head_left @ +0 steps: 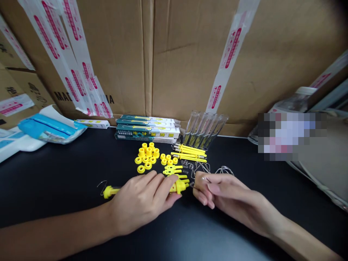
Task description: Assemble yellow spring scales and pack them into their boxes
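Note:
My left hand [144, 195] is wrapped round a tubular spring scale [176, 187] lying sideways, its middle hidden by my fingers. A bent wire hook [102, 187] sticks out past the yellow cap at its left end. The yellow fitting at the other end points toward my right hand [214, 188], which is closed in a pinch. Between that thumb and forefinger shows a bit of thin metal wire [206, 179]; most of it is hidden. Just beyond my hands lie flat yellow parts [173, 169], small coil springs [185, 165] and bent wire pieces [202, 166].
Several yellow caps and rings [148, 152] lie behind my left hand, beside yellow rods [190, 152]. Clear tubes [203, 128] and printed boxes [148, 129] stand against a large carton [185, 65]. A blue packet [51, 127] is left, a plastic bottle [295, 99] right.

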Motion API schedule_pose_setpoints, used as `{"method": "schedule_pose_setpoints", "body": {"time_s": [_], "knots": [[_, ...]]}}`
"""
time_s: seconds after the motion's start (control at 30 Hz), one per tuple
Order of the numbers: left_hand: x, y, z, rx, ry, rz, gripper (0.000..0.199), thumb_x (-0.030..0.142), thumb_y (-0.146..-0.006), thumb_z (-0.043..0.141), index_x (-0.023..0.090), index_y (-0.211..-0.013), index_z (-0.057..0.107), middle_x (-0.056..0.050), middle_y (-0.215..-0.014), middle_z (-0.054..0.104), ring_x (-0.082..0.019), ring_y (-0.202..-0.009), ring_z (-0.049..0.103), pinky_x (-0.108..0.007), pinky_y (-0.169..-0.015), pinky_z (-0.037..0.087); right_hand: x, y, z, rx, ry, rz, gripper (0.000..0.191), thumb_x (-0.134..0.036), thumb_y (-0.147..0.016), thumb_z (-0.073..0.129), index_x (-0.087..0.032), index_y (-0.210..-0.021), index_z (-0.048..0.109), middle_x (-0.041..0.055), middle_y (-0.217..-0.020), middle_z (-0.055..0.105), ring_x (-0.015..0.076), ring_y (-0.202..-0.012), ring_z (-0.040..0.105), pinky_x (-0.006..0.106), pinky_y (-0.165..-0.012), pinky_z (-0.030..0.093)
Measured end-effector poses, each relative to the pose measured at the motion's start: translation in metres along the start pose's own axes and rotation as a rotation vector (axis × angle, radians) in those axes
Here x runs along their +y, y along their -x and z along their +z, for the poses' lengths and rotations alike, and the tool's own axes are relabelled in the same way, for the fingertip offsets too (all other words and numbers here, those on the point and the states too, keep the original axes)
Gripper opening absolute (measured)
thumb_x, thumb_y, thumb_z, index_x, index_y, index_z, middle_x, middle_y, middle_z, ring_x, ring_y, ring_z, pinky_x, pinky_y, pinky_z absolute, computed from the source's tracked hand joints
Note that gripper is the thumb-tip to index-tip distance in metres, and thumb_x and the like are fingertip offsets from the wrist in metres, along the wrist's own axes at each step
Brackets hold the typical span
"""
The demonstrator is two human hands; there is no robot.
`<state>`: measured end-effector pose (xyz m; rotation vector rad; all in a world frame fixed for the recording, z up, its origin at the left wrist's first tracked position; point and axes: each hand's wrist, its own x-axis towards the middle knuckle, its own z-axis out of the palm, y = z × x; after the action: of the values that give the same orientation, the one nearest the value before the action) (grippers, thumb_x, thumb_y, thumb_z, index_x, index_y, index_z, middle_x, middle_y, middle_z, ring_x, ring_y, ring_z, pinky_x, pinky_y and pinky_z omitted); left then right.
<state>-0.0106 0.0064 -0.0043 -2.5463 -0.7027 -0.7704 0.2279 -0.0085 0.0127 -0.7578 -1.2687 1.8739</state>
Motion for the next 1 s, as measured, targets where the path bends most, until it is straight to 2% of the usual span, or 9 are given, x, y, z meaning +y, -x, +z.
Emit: {"method": "schedule_pose_setpoints", "body": {"time_s": [0.17,0.33,0.47,0.57,0.8,0.9,1.0], "knots": [[0.001,0.002,0.002,0.029,0.007,-0.021,0.019,0.021,-0.097,0.051,0.008,-0.105,0.062,-0.005,-0.077,0.075,-0.021,-0.063,0.072,-0.034,-0.055,0.059,0.006,0.002,0.001,0.045,0.279,-0.006,0.038,-0.046,-0.101,0.051,-0.017,-0.078,0.06,0.0005,-0.07,0.052,0.0136,-0.063,0.04,0.028,-0.059,0.03],[0.0,-0.001,0.002,0.031,0.021,-0.009,0.013,0.014,-0.095,0.052,0.01,-0.098,0.063,-0.005,-0.079,0.074,-0.021,-0.067,0.072,-0.034,-0.063,0.06,0.013,0.005,0.008,0.096,0.525,-0.012,0.043,-0.05,-0.104,0.041,-0.019,-0.079,0.056,-0.0025,-0.07,0.046,0.0125,-0.062,0.038,0.027,-0.058,0.029],[-0.001,0.0,0.004,0.002,0.051,0.005,0.013,0.011,-0.095,0.052,0.009,-0.102,0.062,-0.006,-0.082,0.073,-0.022,-0.073,0.071,-0.037,-0.068,0.06,0.021,0.006,0.012,0.154,0.786,-0.135,0.034,-0.041,-0.107,0.037,-0.021,-0.089,0.058,-0.0041,-0.072,0.047,0.0121,-0.062,0.039,0.025,-0.059,0.032],[-0.001,0.002,0.005,-0.022,0.033,0.025,0.014,0.013,-0.098,0.052,0.008,-0.105,0.062,-0.006,-0.082,0.073,-0.023,-0.073,0.07,-0.037,-0.069,0.058,0.026,0.008,0.012,0.167,0.901,-0.209,0.022,-0.036,-0.107,0.037,-0.024,-0.098,0.054,-0.0064,-0.069,0.043,0.0122,-0.057,0.037,0.025,-0.057,0.031],[-0.002,0.003,0.004,-0.045,-0.005,0.033,0.023,0.021,-0.1,0.054,0.011,-0.119,0.062,-0.004,-0.084,0.073,-0.023,-0.073,0.069,-0.037,-0.065,0.055,0.03,0.009,0.013,0.16,0.973,-0.254,0.013,-0.032,-0.106,0.039,-0.026,-0.104,0.051,-0.0051,-0.075,0.053,0.0124,-0.06,0.047,0.024,-0.058,0.037],[-0.003,0.002,0.004,-0.032,0.0,0.03,0.022,0.021,-0.1,0.055,0.011,-0.117,0.064,-0.004,-0.083,0.073,-0.022,-0.073,0.068,-0.037,-0.064,0.054,0.032,0.008,0.015,0.218,0.955,-0.236,0.008,-0.032,-0.105,0.04,-0.027,-0.108,0.046,-0.0094,-0.065,0.044,0.0113,-0.051,0.034,0.023,-0.049,0.03],[-0.002,0.003,0.004,0.0,-0.014,0.018,0.022,0.021,-0.099,0.055,0.009,-0.115,0.064,-0.004,-0.08,0.073,-0.021,-0.071,0.068,-0.036,-0.063,0.053,0.033,0.007,0.015,0.28,0.963,-0.208,0.022,-0.036,-0.103,0.046,-0.027,-0.123,0.041,-0.0128,-0.058,0.031,0.011,-0.047,0.024,0.022,-0.044,0.022]]}}
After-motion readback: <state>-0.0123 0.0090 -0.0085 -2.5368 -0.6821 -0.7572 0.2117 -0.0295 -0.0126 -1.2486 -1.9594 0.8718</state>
